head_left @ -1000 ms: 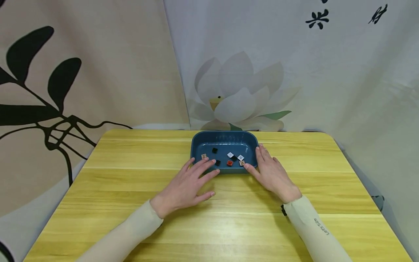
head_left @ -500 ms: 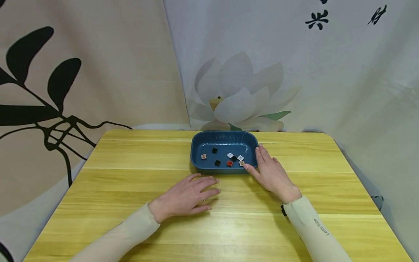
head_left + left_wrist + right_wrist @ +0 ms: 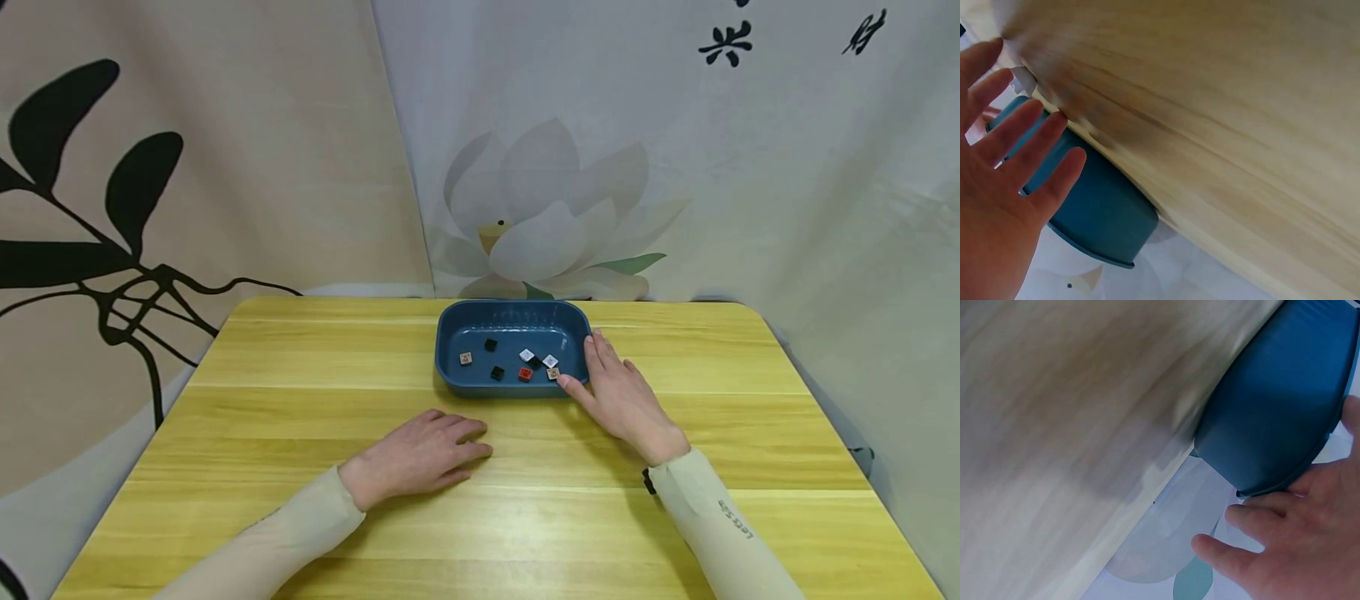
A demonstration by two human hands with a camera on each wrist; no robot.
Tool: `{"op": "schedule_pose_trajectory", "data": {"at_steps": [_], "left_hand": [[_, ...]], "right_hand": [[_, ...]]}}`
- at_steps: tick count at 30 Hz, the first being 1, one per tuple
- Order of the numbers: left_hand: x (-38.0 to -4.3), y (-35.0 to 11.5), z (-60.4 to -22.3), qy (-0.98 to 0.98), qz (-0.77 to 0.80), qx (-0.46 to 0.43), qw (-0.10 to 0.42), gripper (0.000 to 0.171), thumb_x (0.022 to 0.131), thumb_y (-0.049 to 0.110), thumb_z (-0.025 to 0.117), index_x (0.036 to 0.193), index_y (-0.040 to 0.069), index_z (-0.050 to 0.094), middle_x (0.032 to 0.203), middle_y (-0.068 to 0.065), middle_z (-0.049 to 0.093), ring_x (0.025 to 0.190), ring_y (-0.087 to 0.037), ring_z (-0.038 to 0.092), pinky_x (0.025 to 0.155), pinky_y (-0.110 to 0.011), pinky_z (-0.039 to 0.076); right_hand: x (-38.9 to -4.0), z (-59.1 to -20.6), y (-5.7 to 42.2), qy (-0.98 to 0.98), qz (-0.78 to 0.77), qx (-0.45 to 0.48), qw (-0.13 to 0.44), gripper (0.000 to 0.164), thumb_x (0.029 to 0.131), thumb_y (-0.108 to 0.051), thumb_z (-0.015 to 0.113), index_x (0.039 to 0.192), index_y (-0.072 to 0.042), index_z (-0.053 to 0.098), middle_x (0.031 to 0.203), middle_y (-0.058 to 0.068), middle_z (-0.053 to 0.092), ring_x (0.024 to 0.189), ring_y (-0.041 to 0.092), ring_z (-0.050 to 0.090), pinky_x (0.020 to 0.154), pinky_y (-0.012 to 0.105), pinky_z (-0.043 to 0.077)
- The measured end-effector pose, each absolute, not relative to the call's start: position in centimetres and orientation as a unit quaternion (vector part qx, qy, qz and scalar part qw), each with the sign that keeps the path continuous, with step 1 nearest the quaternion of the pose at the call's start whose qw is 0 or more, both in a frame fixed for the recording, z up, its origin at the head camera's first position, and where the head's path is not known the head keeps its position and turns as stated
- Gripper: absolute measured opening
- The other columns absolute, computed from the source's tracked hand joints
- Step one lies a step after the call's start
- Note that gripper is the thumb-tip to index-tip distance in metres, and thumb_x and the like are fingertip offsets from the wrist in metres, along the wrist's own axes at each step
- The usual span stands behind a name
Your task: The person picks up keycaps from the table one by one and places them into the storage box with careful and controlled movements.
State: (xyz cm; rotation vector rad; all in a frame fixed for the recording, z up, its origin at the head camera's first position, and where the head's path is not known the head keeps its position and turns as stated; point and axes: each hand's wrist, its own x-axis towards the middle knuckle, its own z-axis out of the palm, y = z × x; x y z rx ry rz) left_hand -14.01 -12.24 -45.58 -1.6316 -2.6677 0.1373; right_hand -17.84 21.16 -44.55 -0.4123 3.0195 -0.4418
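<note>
A blue rectangular tray (image 3: 480, 389) stands at the far side of the table, with several small cubes in it. Among them are a red cube (image 3: 526, 375), a white cube (image 3: 551, 361), a black cube (image 3: 491, 344) and a tan cube (image 3: 466, 359) at the left. My right hand (image 3: 626, 404) touches the tray's right side with extended fingers, the thumb at the front right corner. The right wrist view shows these fingers at the tray's rim. My left hand (image 3: 416, 454) is over the table in front of the tray, fingers loose and holding nothing.
The wooden table (image 3: 540, 517) has its far edge just behind the tray. A pale curtain (image 3: 300, 167) with printed plants and a lotus hangs behind it. Both forearms are in light sleeves (image 3: 731, 525).
My left hand has drawn back from the tray's front left corner toward the person, and its fingers have come closer together. The right hand and the tray stay in place.
</note>
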Motion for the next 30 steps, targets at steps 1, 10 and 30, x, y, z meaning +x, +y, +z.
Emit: {"op": "schedule_pose_trajectory", "data": {"at_steps": [1,10,30], "left_hand": [[-14.0,-12.2,-45.6,-0.852,0.043,-0.521,0.008,0.035,0.106,0.037,0.06,0.139,0.027,0.066,0.142,-0.002,0.061,0.125,-0.022,0.061,0.102,-0.044,0.051],[-13.9,-12.4,-45.3,-0.848,0.043,-0.527,0.028,0.019,0.1,0.007,0.068,0.113,0.02,0.075,0.114,0.0,0.068,0.102,-0.017,0.064,0.095,-0.035,0.053],[-14.9,-11.8,-42.9,-0.844,-0.094,-0.502,0.163,0.035,0.089,-0.012,0.072,0.119,0.006,0.071,0.122,-0.008,0.063,0.11,-0.021,0.061,0.098,-0.031,0.053]], "right_hand": [[-17.8,-44.5,21.2,0.98,-0.143,-0.134,0.031,0.093,0.106,-0.063,0.04,0.161,0.008,0.016,0.171,0.024,0.01,0.156,0.04,0.017,0.118,0.066,0.026],[-17.8,-44.5,21.2,0.98,-0.141,-0.136,0.028,0.095,0.105,-0.066,0.037,0.161,0.008,0.017,0.171,0.024,0.011,0.156,0.04,0.018,0.118,0.065,0.027],[-17.7,-44.5,21.1,0.98,-0.143,-0.137,0.026,0.095,0.106,-0.066,0.037,0.161,0.008,0.017,0.17,0.025,0.011,0.156,0.041,0.019,0.117,0.066,0.028]]}}
